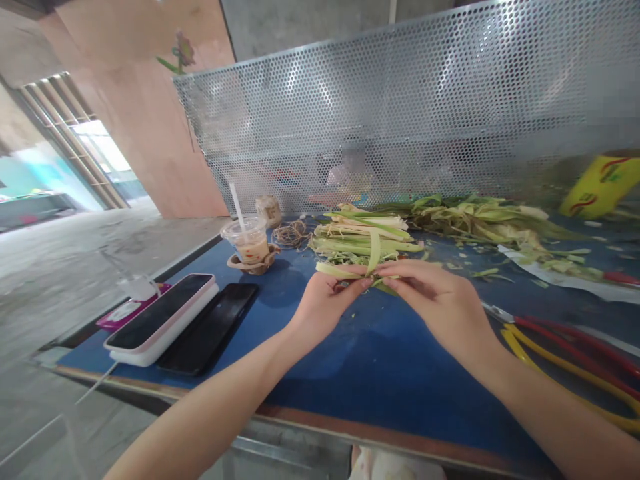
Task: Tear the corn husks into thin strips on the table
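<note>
Pale green leaf strips [374, 252] cross each other between my two hands, one standing upright and another pointing left. My left hand [325, 300] pinches them from the left between thumb and fingers. From the right, my right hand [440, 290] pinches the same crossing, its thumb and fingertips close to the left thumb. The fingers partly hide where the strips meet. Just beyond my hands lies a stacked pile of cut green leaf strips [357, 233] on the blue table [360, 380].
Pliers or shears with yellow handles [520, 343] and a red-handled tool lie right. Leafy husks [480, 223] are heaped behind. Left are a drink cup [250, 247] with a straw, twine [291, 235], a black phone [207, 330] and a pink-edged device [163, 313]. A perforated metal screen [400, 113] stands behind.
</note>
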`<state>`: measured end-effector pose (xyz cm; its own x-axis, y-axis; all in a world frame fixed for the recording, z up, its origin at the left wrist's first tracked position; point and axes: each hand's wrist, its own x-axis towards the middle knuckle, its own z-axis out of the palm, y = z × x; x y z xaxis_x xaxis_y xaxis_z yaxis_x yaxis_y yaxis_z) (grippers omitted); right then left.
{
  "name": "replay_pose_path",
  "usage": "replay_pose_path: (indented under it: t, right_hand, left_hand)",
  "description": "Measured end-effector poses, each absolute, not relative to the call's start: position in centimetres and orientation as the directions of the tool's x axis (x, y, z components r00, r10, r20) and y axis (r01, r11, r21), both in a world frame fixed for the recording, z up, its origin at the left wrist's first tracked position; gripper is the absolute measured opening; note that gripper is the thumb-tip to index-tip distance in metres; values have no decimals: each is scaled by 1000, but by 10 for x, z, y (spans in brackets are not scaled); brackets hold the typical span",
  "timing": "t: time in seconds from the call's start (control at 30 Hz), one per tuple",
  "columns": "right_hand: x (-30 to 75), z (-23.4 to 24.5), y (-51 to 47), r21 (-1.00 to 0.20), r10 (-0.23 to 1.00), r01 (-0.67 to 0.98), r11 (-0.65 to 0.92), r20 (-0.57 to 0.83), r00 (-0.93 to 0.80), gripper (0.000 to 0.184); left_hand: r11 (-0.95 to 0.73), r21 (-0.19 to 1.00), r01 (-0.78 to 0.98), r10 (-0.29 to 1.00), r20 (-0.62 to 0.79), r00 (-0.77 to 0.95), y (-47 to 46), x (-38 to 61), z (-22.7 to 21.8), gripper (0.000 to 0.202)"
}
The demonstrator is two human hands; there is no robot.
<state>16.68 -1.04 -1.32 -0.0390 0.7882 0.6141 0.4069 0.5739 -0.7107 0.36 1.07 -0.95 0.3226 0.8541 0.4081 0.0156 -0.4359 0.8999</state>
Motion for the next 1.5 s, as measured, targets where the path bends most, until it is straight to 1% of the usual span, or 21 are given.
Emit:
replay_pose_path:
  t: [0.13,0.17,0.23,0.33,0.47,0.57,0.73,0.8,0.83,0.87,0.9,0.97,1.0,1.03,1.07,1.1,1.17,1.23,1.33,1.4,1.5]
  right_hand:
    - [169,-16,-3,-897,915,190,400,402,-27,12]
    - [169,-17,-2,-918,930,149,367,364,-44,14]
    - [170,-18,0,-930,935,105,353,347,-72,15]
    - [170,-14,-4,-900,913,156,407,399,-82,12]
    - [170,-7,-11,-847,887,267,460,454,-90,6]
    - [170,-6,-11,-860,900,265,435,423,-106,9]
    - [170,-13,-3,-931,951,209,299,274,-142,19]
    - [171,-16,-1,-913,940,229,336,309,-148,24]
    - [172,-16,-1,-870,913,278,407,380,-148,26]
    - [174,-15,-1,-787,862,353,505,482,-158,29]
    - [176,-14,0,-659,782,443,608,592,-193,30]
    - [182,-10,0,-318,581,586,745,742,-335,31]
    - [184,-8,-1,-164,495,616,771,763,-416,30]
    - [186,-6,-1,-51,432,621,782,762,-482,29]
    - [187,-5,-2,18,393,612,790,753,-528,27]
    - [188,-4,-3,46,372,598,800,745,-554,24]
    - [186,-4,-5,20,356,556,831,748,-559,19]
    - [183,-5,-7,-80,383,514,854,765,-518,13]
    - [177,-8,-8,-318,566,546,775,733,-376,4]
    - [173,-11,-9,-467,685,567,679,682,-258,9]
    - [170,-17,-8,-622,756,486,614,640,-136,28]
  left_hand:
    - [-350,936,-15,889,338,310,11,2,-12,23]
    - [-323,946,-9,900,310,307,11,1,-12,25]
    - [-267,964,5,916,252,311,11,0,-13,29]
    - [-191,981,-20,919,185,348,11,0,-10,33]
    - [-104,992,-69,924,122,363,11,0,-6,26]
    - [-87,991,-97,934,115,339,11,-1,-6,30]
    - [-98,984,-150,925,146,351,9,0,-6,28]
    - [-33,985,-168,936,89,340,9,1,-5,25]
    - [13,983,-185,941,50,335,10,1,-5,23]
    - [61,977,-206,941,12,338,10,0,-5,22]
    - [106,968,-229,937,-20,349,11,0,-5,21]
    - [167,950,-264,918,-52,394,12,-2,-5,18]
    - [186,945,-268,904,-58,423,13,-3,-5,16]
    - [198,944,-263,892,-62,448,13,-3,-5,16]
    - [205,945,-254,884,-68,462,13,-4,-6,17]
    - [209,947,-243,881,-74,468,13,-4,-6,19]
    - [207,953,-223,886,-85,455,12,-3,-6,28]
    - [156,969,-193,909,-64,411,10,-1,-6,32]
    - [8,995,-100,930,30,366,8,0,-6,31]
    - [-71,996,-50,920,84,384,7,1,-7,29]
    - [-150,989,-13,880,140,454,6,1,-9,21]
